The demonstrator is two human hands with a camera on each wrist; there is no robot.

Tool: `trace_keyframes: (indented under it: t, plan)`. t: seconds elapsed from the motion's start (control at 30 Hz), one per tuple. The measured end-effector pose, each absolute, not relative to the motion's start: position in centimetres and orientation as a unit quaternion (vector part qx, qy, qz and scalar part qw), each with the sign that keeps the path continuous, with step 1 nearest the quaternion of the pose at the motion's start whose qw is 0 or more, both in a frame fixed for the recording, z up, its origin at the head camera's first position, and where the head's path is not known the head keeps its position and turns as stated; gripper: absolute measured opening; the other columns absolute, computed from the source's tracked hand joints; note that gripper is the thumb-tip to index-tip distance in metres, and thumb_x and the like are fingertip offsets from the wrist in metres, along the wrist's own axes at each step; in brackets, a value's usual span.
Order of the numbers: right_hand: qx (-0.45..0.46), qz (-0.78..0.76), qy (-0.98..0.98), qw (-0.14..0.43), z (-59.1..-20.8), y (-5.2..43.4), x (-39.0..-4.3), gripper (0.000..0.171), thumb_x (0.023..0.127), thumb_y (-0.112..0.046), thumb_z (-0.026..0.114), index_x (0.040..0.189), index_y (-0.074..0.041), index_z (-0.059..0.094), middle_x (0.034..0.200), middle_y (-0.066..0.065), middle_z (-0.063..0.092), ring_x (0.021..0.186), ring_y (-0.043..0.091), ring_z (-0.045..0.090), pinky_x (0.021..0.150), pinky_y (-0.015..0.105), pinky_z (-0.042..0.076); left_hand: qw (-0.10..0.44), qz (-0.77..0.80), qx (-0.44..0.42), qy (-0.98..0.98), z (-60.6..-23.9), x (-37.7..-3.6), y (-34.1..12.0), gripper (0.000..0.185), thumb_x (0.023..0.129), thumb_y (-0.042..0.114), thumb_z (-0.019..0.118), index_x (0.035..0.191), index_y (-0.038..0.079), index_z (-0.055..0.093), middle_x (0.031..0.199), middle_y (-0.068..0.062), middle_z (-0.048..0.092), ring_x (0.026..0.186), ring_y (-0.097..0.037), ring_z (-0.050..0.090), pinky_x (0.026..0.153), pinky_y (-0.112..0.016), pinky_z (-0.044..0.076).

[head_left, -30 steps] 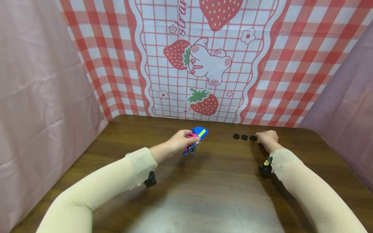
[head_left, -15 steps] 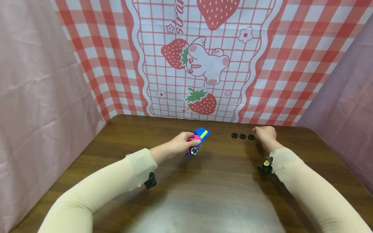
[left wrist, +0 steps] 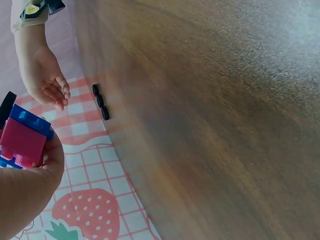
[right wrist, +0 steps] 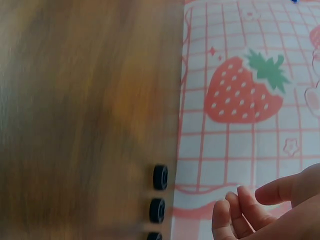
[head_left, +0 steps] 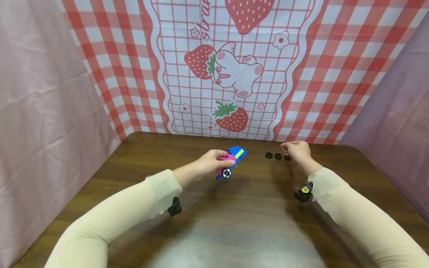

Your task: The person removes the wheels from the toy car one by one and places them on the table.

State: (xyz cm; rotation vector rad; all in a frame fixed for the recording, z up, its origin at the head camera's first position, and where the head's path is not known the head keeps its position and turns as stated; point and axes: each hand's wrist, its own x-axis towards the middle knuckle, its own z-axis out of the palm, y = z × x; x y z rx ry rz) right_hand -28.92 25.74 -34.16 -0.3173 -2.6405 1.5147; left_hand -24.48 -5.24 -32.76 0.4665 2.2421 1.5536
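Left hand (head_left: 212, 162) grips a small blue-and-pink plastic block toy vehicle with a yellow-green strip (head_left: 236, 156), thumb on the near face; the hand hides part of the pink body. Toy held up, clear of the brown wood-grain tabletop (head_left: 214, 227), left of centre towards the far side. One black wheel with a pale, patterned hub (head_left: 226, 173) faces the wearer, below the thumb.

Right hand (head_left: 296, 149) near the tabletop's far edge. Fingers loosely bent, thumb tip apart from the fingertips, nothing between them in the right wrist view.

Three small black ring-shaped tyres (head_left: 278, 156) in a short row on the tabletop, between the two hands. Right hand just beside the rightmost one, partly covering it from the head view; right wrist view cuts one tyre off at its lower edge.

Behind the far edge: red-and-white checked cloth with strawberry prints (head_left: 231, 74), upright. Pale pink draped curtain (head_left: 50, 111) at left, mauve-pink curtain (head_left: 399, 100) at right. Cream long sleeves (head_left: 352, 208) reach in from both lower corners over the tabletop, a black wrist device (head_left: 174, 207) at each cuff.
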Motion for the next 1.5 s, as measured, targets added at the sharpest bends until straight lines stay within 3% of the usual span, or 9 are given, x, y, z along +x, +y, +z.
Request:
trace_keyframes:
  t: [0.33, 0.57, 0.83, 1.1, 1.3, 1.5]
  plan:
    - [-0.043, 0.521, -0.852, 0.007, -33.2, 22.8, -27.8, 0.04, 0.098, -0.018, 0.048, 0.122, 0.012, 0.059, 0.067, -0.018, 0.061, 0.064, -0.004, 0.059, 0.065, 0.015, 0.051, 0.162, 0.56, 0.16, 0.797, -32.3, -24.8, -4.9, 0.037, 0.092, 0.023, 0.067, 0.116, -0.005, 0.061, 0.1, -0.016, 0.07, 0.073, -0.008, 0.061, 0.063, -0.02, 0.051]
    - [-0.009, 0.569, -0.822, -0.015, -32.8, 20.7, -26.8, 0.041, 0.1, -0.017, 0.05, 0.121, 0.017, 0.056, 0.072, -0.01, 0.065, 0.065, -0.001, 0.059, 0.067, 0.018, 0.054, 0.146, 0.568, 0.15, 0.796, -32.3, -25.0, -4.7, 0.04, 0.091, 0.025, 0.069, 0.119, -0.002, 0.063, 0.105, -0.015, 0.071, 0.08, -0.009, 0.064, 0.074, -0.022, 0.052]
    - [0.041, 0.559, -0.827, -0.043, -32.1, 18.0, -25.1, 0.036, 0.1, -0.013, 0.048, 0.118, 0.017, 0.058, 0.079, -0.005, 0.068, 0.067, 0.0, 0.061, 0.068, 0.019, 0.054, 0.127, 0.572, 0.135, 0.799, -31.5, -25.4, -4.8, 0.045, 0.091, 0.031, 0.069, 0.124, 0.002, 0.062, 0.11, -0.014, 0.07, 0.086, -0.014, 0.067, 0.079, -0.029, 0.056]
    - [0.092, 0.568, -0.811, -0.105, -31.5, 15.9, -23.4, 0.039, 0.1, -0.016, 0.049, 0.119, 0.017, 0.057, 0.087, 0.002, 0.071, 0.073, 0.005, 0.064, 0.074, 0.024, 0.056, 0.112, 0.572, 0.134, 0.801, -31.0, -25.7, -4.7, 0.043, 0.091, 0.029, 0.069, 0.123, 0.001, 0.061, 0.111, -0.015, 0.069, 0.087, -0.015, 0.066, 0.08, -0.029, 0.056]
    - [0.158, 0.581, -0.781, -0.168, -31.1, 14.3, -22.5, 0.036, 0.099, -0.016, 0.052, 0.114, 0.016, 0.057, 0.082, -0.002, 0.07, 0.076, 0.009, 0.066, 0.077, 0.03, 0.057, 0.099, 0.564, 0.136, 0.808, -30.6, -25.8, -4.6, 0.047, 0.091, 0.032, 0.068, 0.126, 0.001, 0.06, 0.115, -0.015, 0.068, 0.101, -0.023, 0.066, 0.088, -0.033, 0.055]
    - [0.197, 0.569, -0.781, -0.163, -31.2, 13.5, -22.1, 0.03, 0.098, -0.015, 0.055, 0.104, 0.014, 0.059, 0.078, -0.001, 0.069, 0.071, 0.008, 0.065, 0.074, 0.032, 0.057, 0.095, 0.556, 0.141, 0.814, -30.8, -25.8, -4.4, 0.046, 0.091, 0.03, 0.068, 0.126, 0.002, 0.059, 0.115, -0.016, 0.068, 0.1, -0.02, 0.064, 0.087, -0.033, 0.055]
